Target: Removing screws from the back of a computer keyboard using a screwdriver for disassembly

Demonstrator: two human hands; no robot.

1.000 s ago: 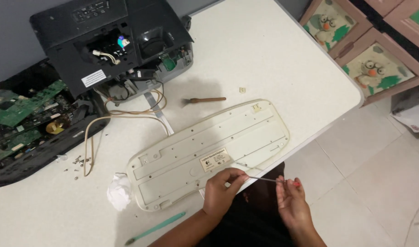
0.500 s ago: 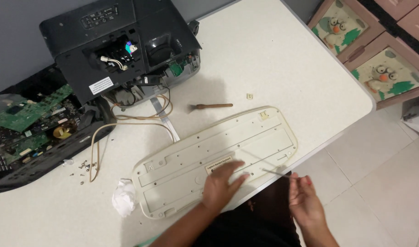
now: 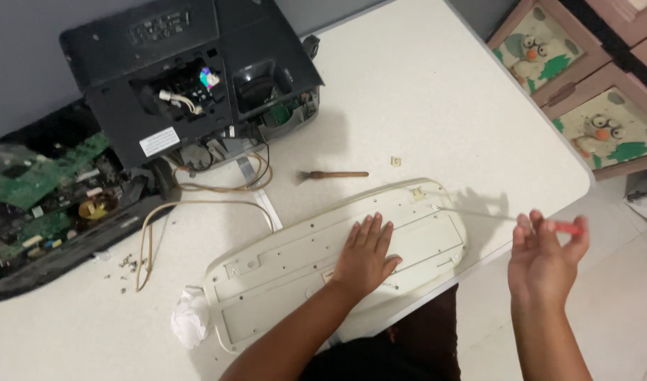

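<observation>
Now left hand (image 3: pixel 364 255) flat on keyboard back (image 3: pixel 281 279); white label (image 3: pixel 159 141) on projector (image 3: pixel 189 77).

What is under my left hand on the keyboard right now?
The left hand lies flat on the upturned cream keyboard back, near its middle. Bare plastic and small screw holes show around it; whatever sits beneath the palm itself is covered.

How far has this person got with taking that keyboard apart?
Early on, it seems. The cream keyboard already lies face down on the white table. The left hand presses flat on its back, while the right hand holds a thin red-handled screwdriver toward its far corner. The back cover is still on, so opening it remains.
</observation>
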